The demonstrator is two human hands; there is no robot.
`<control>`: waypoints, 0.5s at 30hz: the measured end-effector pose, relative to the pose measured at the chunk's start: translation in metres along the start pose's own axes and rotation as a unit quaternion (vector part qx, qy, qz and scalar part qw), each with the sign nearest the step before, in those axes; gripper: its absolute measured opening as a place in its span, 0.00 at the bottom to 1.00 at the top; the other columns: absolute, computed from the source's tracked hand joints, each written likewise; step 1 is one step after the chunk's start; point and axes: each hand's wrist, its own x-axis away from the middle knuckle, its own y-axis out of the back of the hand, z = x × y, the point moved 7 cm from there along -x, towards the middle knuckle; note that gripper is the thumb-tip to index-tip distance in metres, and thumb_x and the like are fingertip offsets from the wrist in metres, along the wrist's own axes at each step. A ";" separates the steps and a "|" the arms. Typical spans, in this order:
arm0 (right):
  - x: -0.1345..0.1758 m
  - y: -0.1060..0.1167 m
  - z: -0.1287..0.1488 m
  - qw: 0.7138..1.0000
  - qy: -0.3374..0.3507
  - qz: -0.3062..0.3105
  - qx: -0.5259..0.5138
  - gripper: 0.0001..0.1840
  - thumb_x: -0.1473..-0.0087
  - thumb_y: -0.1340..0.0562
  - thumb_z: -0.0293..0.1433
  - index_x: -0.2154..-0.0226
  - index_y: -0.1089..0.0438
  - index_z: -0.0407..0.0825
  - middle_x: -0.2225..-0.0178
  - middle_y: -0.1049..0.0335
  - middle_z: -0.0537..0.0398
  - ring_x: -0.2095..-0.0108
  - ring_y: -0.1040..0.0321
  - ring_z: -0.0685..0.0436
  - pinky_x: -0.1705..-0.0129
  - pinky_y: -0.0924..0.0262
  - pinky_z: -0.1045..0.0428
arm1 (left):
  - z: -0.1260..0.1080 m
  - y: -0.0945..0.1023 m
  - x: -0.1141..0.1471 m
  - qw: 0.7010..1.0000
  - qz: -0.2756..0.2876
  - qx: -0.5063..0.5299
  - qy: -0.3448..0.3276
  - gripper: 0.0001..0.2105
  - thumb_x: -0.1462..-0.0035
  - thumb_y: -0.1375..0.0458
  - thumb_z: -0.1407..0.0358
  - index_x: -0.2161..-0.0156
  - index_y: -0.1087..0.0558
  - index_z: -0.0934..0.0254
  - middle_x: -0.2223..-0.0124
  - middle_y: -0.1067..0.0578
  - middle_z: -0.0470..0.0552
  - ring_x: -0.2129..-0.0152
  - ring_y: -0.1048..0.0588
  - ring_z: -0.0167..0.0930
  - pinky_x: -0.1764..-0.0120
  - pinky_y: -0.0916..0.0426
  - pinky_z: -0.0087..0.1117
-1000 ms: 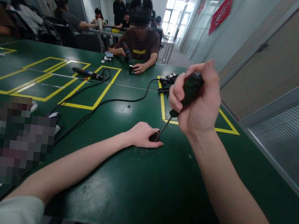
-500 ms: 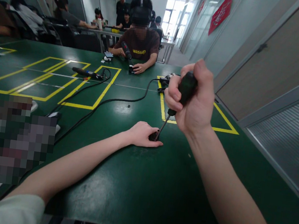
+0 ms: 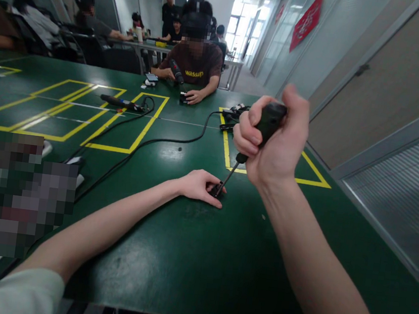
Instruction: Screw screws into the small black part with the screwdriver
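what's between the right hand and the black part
In the head view, the screwdriver shaft and lower handle end, slanting from the right hand down to the black part.

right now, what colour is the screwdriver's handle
The screwdriver's handle looks black or nearly so, seen best in the head view.

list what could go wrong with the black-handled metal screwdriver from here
The screwdriver slants down to the small black part, so a slip could jab the bare left hand around that part. The glossy green tabletop beneath might let the part skid if the bare right hand pushes hard.
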 end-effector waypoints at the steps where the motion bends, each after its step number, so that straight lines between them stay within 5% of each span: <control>1: 0.000 -0.001 0.000 1.000 -0.001 0.003 0.009 0.35 0.45 0.39 0.64 0.81 0.43 0.53 0.88 0.59 0.68 0.87 0.68 0.55 0.86 0.73 0.54 | 0.001 -0.001 0.000 0.999 0.021 0.039 0.005 0.29 0.55 0.26 0.49 0.51 0.18 0.64 0.76 0.34 0.39 0.77 0.35 0.24 0.70 0.45 0.27; 8: -0.002 0.000 0.002 0.999 0.027 0.019 0.024 0.32 0.45 0.36 0.61 0.79 0.40 0.53 0.84 0.47 0.64 0.88 0.60 0.54 0.85 0.68 0.53 | 0.003 0.006 -0.001 0.979 0.120 0.166 0.009 0.31 0.57 0.24 0.56 0.46 0.19 0.65 0.75 0.33 0.38 0.78 0.37 0.23 0.71 0.47 0.27; 12: -0.001 -0.004 0.003 0.998 0.024 0.053 0.027 0.31 0.40 0.37 0.57 0.80 0.36 0.51 0.78 0.41 0.59 0.84 0.47 0.52 0.84 0.57 0.53 | 0.003 0.010 0.000 0.974 0.120 0.190 0.009 0.28 0.55 0.24 0.56 0.48 0.18 0.65 0.75 0.33 0.39 0.77 0.36 0.23 0.70 0.44 0.27; 15: -0.001 -0.007 0.002 0.997 0.013 0.075 0.009 0.32 0.38 0.40 0.58 0.81 0.37 0.51 0.83 0.47 0.61 0.84 0.51 0.52 0.84 0.59 0.54 | 0.004 0.014 -0.002 0.986 0.082 0.144 -0.002 0.25 0.54 0.25 0.54 0.53 0.17 0.66 0.76 0.33 0.39 0.77 0.35 0.23 0.70 0.41 0.27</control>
